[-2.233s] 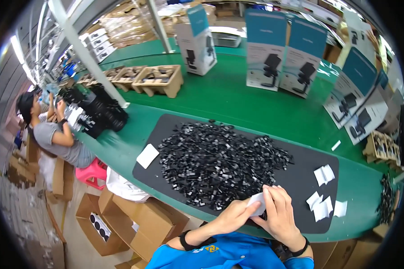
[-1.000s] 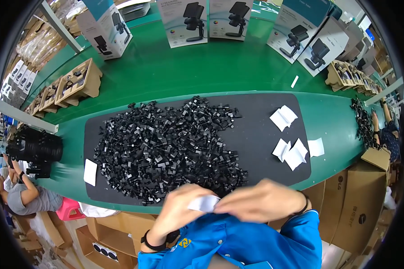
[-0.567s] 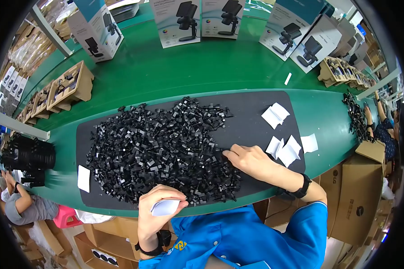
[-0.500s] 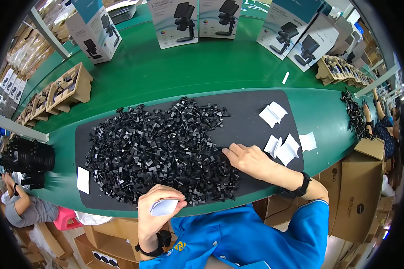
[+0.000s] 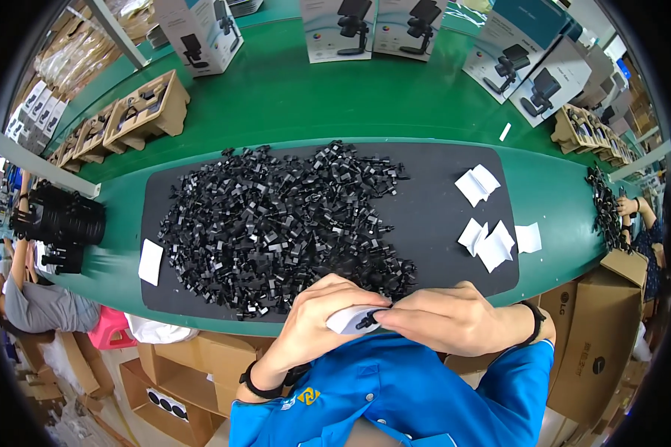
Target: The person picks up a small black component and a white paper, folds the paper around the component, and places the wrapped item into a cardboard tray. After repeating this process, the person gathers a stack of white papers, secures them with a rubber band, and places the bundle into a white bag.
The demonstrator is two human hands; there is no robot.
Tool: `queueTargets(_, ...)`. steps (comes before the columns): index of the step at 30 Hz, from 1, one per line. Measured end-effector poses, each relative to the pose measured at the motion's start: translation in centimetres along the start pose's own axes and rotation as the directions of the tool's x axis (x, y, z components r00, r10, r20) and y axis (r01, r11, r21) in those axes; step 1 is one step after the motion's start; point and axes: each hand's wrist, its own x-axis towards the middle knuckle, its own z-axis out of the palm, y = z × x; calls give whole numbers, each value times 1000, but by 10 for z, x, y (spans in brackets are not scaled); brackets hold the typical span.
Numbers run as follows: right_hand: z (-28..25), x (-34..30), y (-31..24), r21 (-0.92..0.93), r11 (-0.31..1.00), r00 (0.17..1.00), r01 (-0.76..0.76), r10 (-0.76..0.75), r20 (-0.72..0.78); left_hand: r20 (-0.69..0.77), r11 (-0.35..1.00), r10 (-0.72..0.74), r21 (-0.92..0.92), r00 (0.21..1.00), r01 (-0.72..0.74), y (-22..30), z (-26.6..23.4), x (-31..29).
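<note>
White paper slip (image 5: 341, 322), head view: left hand (image 5: 309, 316) clamps it curled, probably keeping it cupped; right hand (image 5: 451, 320), close beside, pinches a small black plastic fitting (image 5: 366, 321) against it. Fitting pile (image 5: 276, 223) heaped on dark mat (image 5: 432, 216), presumably for reach.

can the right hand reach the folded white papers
Probably yes: only bare dark grey mat separates the right hand from the folded white papers, though its fingers hold a small black part.
</note>
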Motion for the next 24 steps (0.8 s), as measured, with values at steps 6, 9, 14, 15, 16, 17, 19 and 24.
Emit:
queueTargets(6, 7, -2, -16, -403, 915, 935, 22, 124, 332, -35, 990, -138, -8, 990, 138, -1, 4, -6)
queueTargets(9, 19, 0, -6, -372, 928, 909, 13, 144, 392, 7, 980, -199, -19, 980, 199, 2, 3, -3)
queueTargets(14, 19, 4, 4, -390, 919, 904, 59, 117, 412, -23, 955, -226, -200, 974, 217, -1, 7, 3)
queueTargets(15, 18, 5, 5, -405, 914, 918, 40, 126, 375, -94, 955, -196, -244, 976, 168, -3, 8, 2)
queueTargets(16, 15, 5, 7, -421, 907, 932, 18, 137, 335, -118, 976, -153, -171, 981, 132, -7, 7, 2)
queueTargets(17, 14, 6, 9, -424, 906, 932, 17, 139, 334, -171, 990, -121, -86, 978, 107, -7, 7, 1)
queueTargets(19, 11, 7, 14, -378, 925, 945, 45, 83, 317, -252, 996, -62, -73, 966, 44, -16, 8, -4)
queueTargets(24, 4, 15, 18, 142, 983, 993, -120, 118, 24, -388, 956, -26, -278, 921, -90, -23, 11, -11)
